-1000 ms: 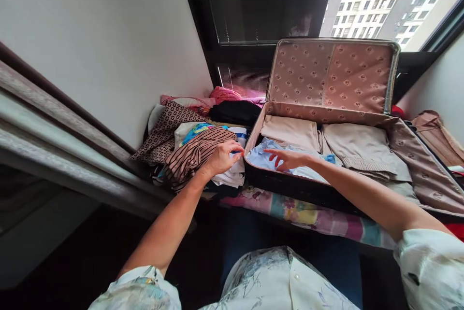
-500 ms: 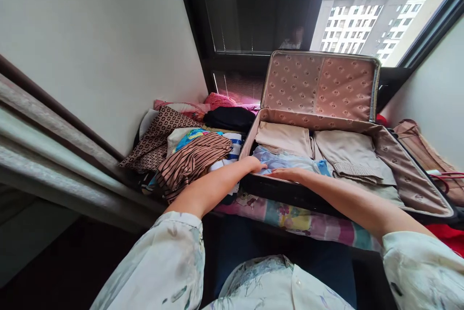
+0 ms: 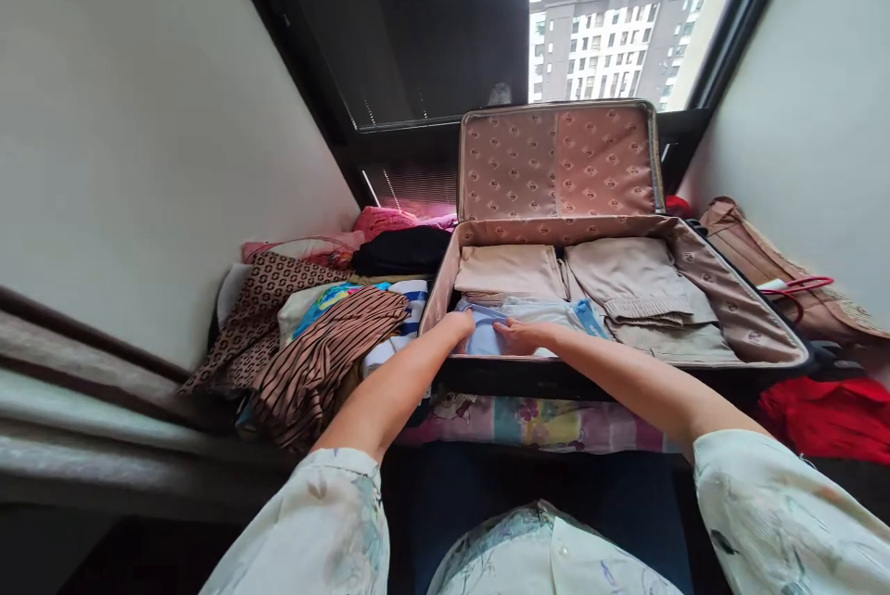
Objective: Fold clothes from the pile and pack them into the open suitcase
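Inside the open suitcase (image 3: pixel 612 226), at its front left, lies a light blue folded garment (image 3: pixel 488 335). My left hand (image 3: pixel 459 330) is closed on its left side, close to the suitcase's front left corner; the fingertips are partly hidden. My right hand (image 3: pixel 523 334) pinches the same cloth a little further right, thumb on top. Behind them sits a folded beige garment (image 3: pixel 511 271). To the right are folded beige trousers (image 3: pixel 626 275) with a gathered waistband, lying over another beige piece.
Left of the suitcase is a heap with a striped brown garment (image 3: pixel 326 359), a patterned brown cloth (image 3: pixel 268 312) and a black garment (image 3: pixel 401 250). A brown bag (image 3: pixel 779 261) and a red cloth (image 3: pixel 820 414) lie at the right. A curtain (image 3: pixel 104 419) hangs at left.
My view has turned right, so the suitcase appears further left. Both hands have shifted on the light blue garment; the right hand now pinches its cloth rather than lying along the front edge.
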Action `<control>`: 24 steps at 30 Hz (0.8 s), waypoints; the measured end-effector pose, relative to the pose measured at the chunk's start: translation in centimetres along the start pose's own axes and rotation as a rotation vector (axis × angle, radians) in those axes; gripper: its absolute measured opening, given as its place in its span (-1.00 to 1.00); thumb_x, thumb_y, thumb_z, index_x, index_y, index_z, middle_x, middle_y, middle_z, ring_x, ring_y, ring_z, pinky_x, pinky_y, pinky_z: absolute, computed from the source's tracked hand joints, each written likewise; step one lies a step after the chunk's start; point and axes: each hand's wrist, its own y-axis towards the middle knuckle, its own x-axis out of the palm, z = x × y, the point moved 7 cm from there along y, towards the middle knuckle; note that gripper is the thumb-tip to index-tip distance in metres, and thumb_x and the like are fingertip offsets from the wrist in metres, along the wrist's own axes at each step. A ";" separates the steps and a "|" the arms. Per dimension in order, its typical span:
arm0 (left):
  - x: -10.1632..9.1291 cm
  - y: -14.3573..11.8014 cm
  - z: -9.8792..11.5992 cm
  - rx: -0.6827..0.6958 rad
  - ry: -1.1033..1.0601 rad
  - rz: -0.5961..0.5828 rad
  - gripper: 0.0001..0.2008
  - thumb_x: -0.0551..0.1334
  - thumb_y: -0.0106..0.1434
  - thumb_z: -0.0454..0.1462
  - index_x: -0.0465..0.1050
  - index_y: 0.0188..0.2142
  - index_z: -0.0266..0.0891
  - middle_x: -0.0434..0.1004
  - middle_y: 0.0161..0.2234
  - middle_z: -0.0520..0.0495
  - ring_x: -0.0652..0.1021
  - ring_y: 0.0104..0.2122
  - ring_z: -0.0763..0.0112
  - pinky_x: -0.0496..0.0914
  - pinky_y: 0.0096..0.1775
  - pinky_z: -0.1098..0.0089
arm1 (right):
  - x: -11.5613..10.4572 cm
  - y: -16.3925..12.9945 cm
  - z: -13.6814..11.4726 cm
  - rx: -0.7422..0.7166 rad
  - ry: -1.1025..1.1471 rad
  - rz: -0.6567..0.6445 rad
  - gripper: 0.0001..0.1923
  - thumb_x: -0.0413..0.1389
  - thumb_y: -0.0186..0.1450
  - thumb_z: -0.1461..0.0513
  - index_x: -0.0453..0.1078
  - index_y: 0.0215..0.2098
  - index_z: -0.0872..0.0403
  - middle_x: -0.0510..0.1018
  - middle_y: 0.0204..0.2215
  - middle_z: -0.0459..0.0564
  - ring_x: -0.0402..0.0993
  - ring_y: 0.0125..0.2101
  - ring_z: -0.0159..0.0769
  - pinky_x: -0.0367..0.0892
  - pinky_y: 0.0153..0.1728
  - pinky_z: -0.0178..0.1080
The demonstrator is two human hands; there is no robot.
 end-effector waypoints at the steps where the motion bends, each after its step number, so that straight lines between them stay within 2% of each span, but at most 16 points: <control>1: 0.0 0.0 -0.1 -0.025 0.023 -0.020 0.14 0.64 -0.03 -0.13 0.22 0.44 -0.48 0.53 0.13 -0.67 0.59 0.10 -0.40 0.52 0.07 -0.13 | -0.1 -0.1 0.1 0.008 -0.002 -0.022 -0.02 0.45 0.13 0.08 0.28 0.44 0.14 0.43 0.27 0.35 0.59 0.02 0.02 0.48 0.01 -0.17; 3: -0.2 -0.5 -0.5 -0.077 0.078 -0.060 0.18 0.66 -0.07 -0.16 0.20 0.44 -0.48 0.49 0.17 -0.69 0.56 0.15 -0.39 0.49 0.12 -0.12 | -1.1 -0.6 0.8 -0.006 0.007 -0.031 -0.05 0.39 0.22 0.01 0.23 0.48 0.11 0.42 0.27 0.32 0.57 0.07 0.01 0.44 0.09 -0.16; 5: -0.9 -1.3 -0.6 -0.079 0.128 -0.015 0.09 0.64 -0.02 -0.13 0.26 0.41 -0.44 0.42 0.24 -0.68 0.50 0.21 -0.38 0.40 0.20 -0.13 | -3.1 -1.6 2.3 -0.053 0.015 0.004 -0.04 0.34 0.27 -0.07 0.18 0.51 0.06 0.39 0.29 0.28 0.52 0.14 0.00 0.37 0.19 -0.14; 8: -2.6 -2.1 0.9 0.055 0.197 0.190 0.00 0.58 0.07 -0.04 0.28 0.41 -0.27 0.22 0.39 -0.59 0.31 0.36 -0.38 0.22 0.31 -0.19 | -5.8 -4.1 6.5 -0.077 -0.003 0.064 0.15 0.39 0.17 -0.16 0.05 0.57 -0.02 0.24 0.41 0.29 0.28 0.35 0.16 0.22 0.33 0.04; 10: -2.7 -1.9 2.5 0.182 0.201 0.236 0.13 0.59 0.04 0.01 0.14 0.49 -0.11 0.01 0.50 -0.48 0.10 0.45 -0.42 0.10 0.35 -0.28 | -6.1 -6.0 10.2 -0.009 -0.014 0.056 0.31 0.50 0.00 -0.14 0.03 0.57 -0.09 0.07 0.51 0.26 0.02 0.46 0.30 0.09 0.38 0.21; 12: -1.6 -0.9 3.6 0.238 0.173 0.134 0.27 0.60 0.00 0.04 -0.06 0.55 0.03 -0.25 0.56 -0.40 -0.12 0.49 -0.51 0.01 0.32 -0.43 | -4.9 -8.0 13.5 0.077 -0.018 0.011 0.34 0.55 -0.11 -0.07 0.11 0.54 -0.16 -0.01 0.54 0.21 -0.15 0.50 0.36 -0.05 0.39 0.35; 13: -0.8 -0.2 3.8 0.229 0.156 0.060 0.31 0.59 -0.01 0.05 -0.14 0.57 0.08 -0.34 0.57 -0.37 -0.20 0.48 -0.56 0.00 0.28 -0.51 | -3.8 -8.9 14.7 0.109 -0.031 -0.025 0.29 0.55 -0.10 -0.04 0.15 0.52 -0.18 -0.02 0.55 0.19 -0.18 0.51 0.35 -0.12 0.39 0.40; 15: 1.0 1.2 3.9 0.179 0.130 -0.079 0.36 0.58 0.01 0.05 -0.27 0.58 0.11 -0.46 0.57 -0.37 -0.27 0.47 -0.61 -0.02 0.22 -0.62 | -1.1 -10.2 16.1 0.144 -0.091 -0.094 0.15 0.50 0.00 0.02 0.19 0.50 -0.18 -0.04 0.55 0.19 -0.20 0.51 0.31 -0.22 0.40 0.42; 17: 2.5 2.2 3.7 0.142 0.124 -0.160 0.41 0.56 0.01 0.04 -0.40 0.57 0.10 -0.51 0.56 -0.38 -0.29 0.47 -0.60 -0.07 0.19 -0.66 | 1.1 -10.7 16.7 0.148 -0.163 -0.122 0.10 0.44 0.07 0.07 0.17 0.52 -0.14 -0.09 0.56 0.21 -0.21 0.52 0.29 -0.25 0.41 0.40; 20: 3.7 3.0 3.4 0.146 0.134 -0.179 0.44 0.53 0.02 0.04 -0.53 0.56 0.07 -0.57 0.54 -0.38 -0.34 0.47 -0.57 -0.13 0.20 -0.67 | 2.7 -10.2 16.8 0.126 -0.155 -0.092 0.11 0.43 0.04 0.10 0.16 0.52 -0.08 -0.10 0.56 0.24 -0.23 0.52 0.30 -0.24 0.42 0.35; 24: 4.2 3.3 3.2 0.127 0.162 -0.187 0.39 0.48 0.08 0.04 -0.56 0.55 0.03 -0.61 0.54 -0.34 -0.36 0.47 -0.54 -0.13 0.21 -0.66 | 2.7 -9.7 16.5 0.117 -0.101 -0.077 0.12 0.42 0.03 0.13 0.17 0.52 -0.03 -0.10 0.55 0.27 -0.25 0.52 0.32 -0.26 0.42 0.35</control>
